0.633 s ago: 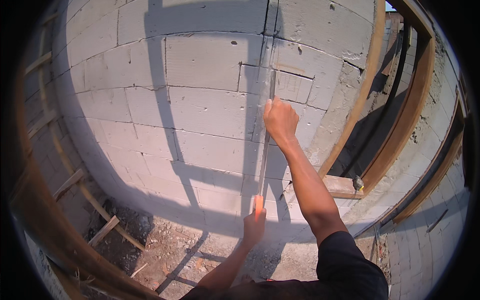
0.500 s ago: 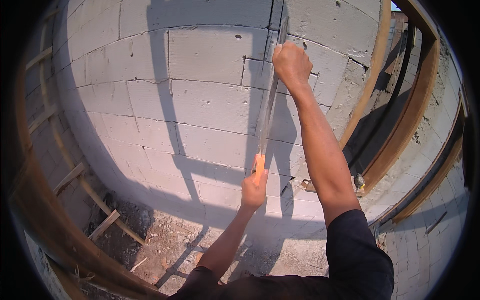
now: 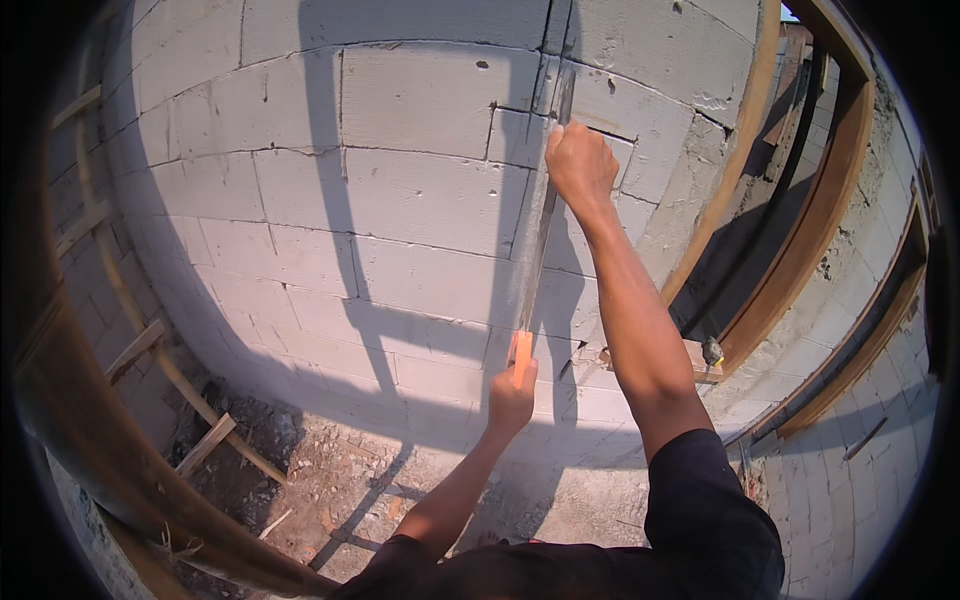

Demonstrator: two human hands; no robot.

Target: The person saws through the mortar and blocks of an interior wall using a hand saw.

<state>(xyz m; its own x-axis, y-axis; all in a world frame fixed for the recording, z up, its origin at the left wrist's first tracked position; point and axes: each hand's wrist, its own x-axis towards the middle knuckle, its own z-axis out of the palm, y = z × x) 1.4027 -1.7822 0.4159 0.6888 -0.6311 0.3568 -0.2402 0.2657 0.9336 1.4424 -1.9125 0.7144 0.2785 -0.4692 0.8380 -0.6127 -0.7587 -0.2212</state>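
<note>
A long, narrow metal handsaw with an orange handle stands nearly upright against the pale block wall. Its teeth are too small to make out. My left hand is closed round the orange handle at the lower end. Higher up, my right hand grips the blade near its top end, in a fist. Two dark vertical cut lines run down the wall above the blade. Shadows of my arms and of a frame fall across the blocks.
To the right is a wooden-framed opening, with a small object on its lower ledge. A wooden ladder-like frame leans at the left, beside a thick brown beam. Rubble covers the ground below.
Both hands have moved down along the wall with the handsaw, the right one further than the left. The view has shifted slightly, so the wall appears a little higher.
</note>
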